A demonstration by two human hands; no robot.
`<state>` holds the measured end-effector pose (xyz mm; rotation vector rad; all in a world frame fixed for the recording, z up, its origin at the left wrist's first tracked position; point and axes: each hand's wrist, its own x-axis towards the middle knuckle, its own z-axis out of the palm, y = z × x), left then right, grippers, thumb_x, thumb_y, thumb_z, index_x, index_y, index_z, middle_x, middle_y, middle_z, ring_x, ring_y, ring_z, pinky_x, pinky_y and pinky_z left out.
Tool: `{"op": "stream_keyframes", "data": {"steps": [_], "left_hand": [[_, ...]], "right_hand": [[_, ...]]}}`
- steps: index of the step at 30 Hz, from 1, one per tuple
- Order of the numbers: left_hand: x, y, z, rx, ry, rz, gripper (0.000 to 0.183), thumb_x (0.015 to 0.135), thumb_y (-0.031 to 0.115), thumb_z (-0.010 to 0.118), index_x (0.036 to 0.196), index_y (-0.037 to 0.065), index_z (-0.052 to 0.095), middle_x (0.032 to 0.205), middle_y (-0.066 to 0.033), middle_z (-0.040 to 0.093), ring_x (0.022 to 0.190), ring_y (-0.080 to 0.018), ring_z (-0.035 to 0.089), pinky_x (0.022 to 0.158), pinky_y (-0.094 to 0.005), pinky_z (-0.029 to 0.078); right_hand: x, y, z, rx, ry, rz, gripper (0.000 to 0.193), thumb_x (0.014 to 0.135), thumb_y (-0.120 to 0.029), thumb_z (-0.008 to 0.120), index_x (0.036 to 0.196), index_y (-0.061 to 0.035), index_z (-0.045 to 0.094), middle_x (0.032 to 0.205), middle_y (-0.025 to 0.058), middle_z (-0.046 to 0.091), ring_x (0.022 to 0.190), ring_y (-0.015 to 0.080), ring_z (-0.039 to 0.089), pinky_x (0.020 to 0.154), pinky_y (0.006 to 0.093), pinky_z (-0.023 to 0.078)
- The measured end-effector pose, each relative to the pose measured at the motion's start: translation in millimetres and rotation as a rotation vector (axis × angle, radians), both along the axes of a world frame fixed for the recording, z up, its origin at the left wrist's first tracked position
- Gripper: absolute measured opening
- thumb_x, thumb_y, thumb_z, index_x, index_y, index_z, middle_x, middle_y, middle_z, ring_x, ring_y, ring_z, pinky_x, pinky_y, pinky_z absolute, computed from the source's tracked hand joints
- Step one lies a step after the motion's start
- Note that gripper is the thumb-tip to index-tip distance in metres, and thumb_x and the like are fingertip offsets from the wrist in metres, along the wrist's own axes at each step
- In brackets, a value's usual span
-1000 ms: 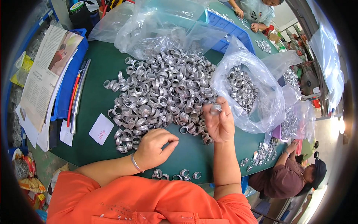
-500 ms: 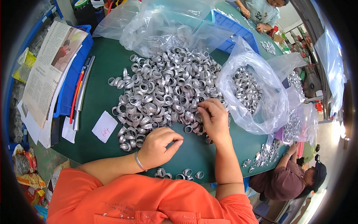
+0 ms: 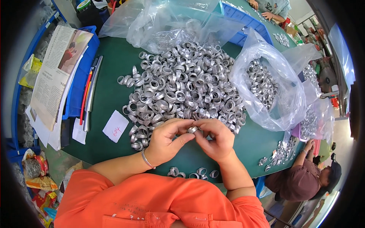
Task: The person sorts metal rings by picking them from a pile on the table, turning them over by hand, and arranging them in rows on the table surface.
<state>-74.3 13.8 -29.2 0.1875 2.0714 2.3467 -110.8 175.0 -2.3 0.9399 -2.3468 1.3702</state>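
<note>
A silver-grey metal ring is held up between the fingertips of both hands at the near edge of a heap. My left hand pinches it from the left with thumb and forefinger. From the other side, the closed fingers of my right hand hold it too. The large heap of similar rings spreads over the green table just beyond my hands. Closer to my body, several loose rings lie along the table's near edge.
Right of the heap, a clear plastic bag stands open with more rings inside. A paper slip, pens and a blue tray under a newspaper lie left. A co-worker sits at right, another across the table.
My right hand has come back from the heap toward my left hand, and a ring now shows between them. My left hand has risen slightly to meet it. The whole view has shifted a little.
</note>
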Motion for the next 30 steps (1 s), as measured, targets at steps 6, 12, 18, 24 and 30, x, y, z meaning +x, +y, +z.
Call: {"op": "stream_keyframes", "data": {"steps": [6, 12, 18, 24, 30], "left_hand": [[2.6, 7.9, -2.3, 0.217, -0.026, -0.061, 0.014, 0.079, 0.000, 0.062, 0.093, -0.002, 0.060, 0.100, -0.0115, 0.061, 0.086, -0.0146, 0.059, 0.074, -0.0248, 0.048], [6.0, 9.4, -7.2, 0.208, 0.046, -0.075, 0.015, 0.077, -0.001, 0.063, 0.091, -0.001, 0.059, 0.102, -0.0119, 0.061, 0.089, -0.0164, 0.060, 0.077, -0.0253, 0.048], [5.2, 3.9, 6.6, -0.035, 0.257, 0.061, 0.016, 0.073, -0.002, 0.067, 0.086, 0.000, 0.058, 0.087, -0.0072, 0.060, 0.069, -0.0103, 0.057, 0.060, -0.0219, 0.046], [12.6, 2.4, 33.3, -0.520, 0.140, -0.520, 0.024, 0.067, 0.007, 0.073, 0.086, 0.003, 0.060, 0.075, -0.0039, 0.055, 0.055, -0.0097, 0.049, 0.048, -0.0218, 0.038], [46.1, -12.8, 34.1, -0.899, 0.241, -0.739, 0.051, 0.062, 0.019, 0.076, 0.105, 0.005, 0.052, 0.091, -0.0094, 0.052, 0.069, -0.0258, 0.060, 0.059, -0.0323, 0.050]], "right_hand": [[2.8, 9.0, 0.6, 0.012, -0.118, -0.057, 0.024, 0.063, -0.001, 0.072, 0.084, -0.0025, 0.063, 0.081, 0.0079, 0.057, 0.062, 0.0145, 0.054, 0.051, 0.0226, 0.043], [14.4, 13.7, 2.5, 0.026, -0.028, -0.061, 0.023, 0.065, 0.003, 0.069, 0.086, -0.0012, 0.063, 0.081, 0.0093, 0.058, 0.066, 0.0206, 0.058, 0.057, 0.0270, 0.047], [47.3, 56.4, 11.9, 0.184, -0.096, -0.221, 0.016, 0.068, 0.004, 0.063, 0.083, -0.0010, 0.061, 0.070, 0.0100, 0.059, 0.061, 0.0234, 0.059, 0.056, 0.0293, 0.048], [101.6, 72.4, -14.1, 0.206, -0.453, -0.340, 0.013, 0.072, 0.000, 0.060, 0.085, -0.0003, 0.060, 0.072, 0.0128, 0.059, 0.064, 0.0277, 0.058, 0.058, 0.0333, 0.048], [121.8, 85.4, -4.6, 0.303, -0.424, -0.203, 0.056, 0.060, -0.028, 0.076, 0.108, -0.0062, 0.058, 0.092, 0.0105, 0.050, 0.076, 0.0247, 0.053, 0.064, 0.0312, 0.045]]}}
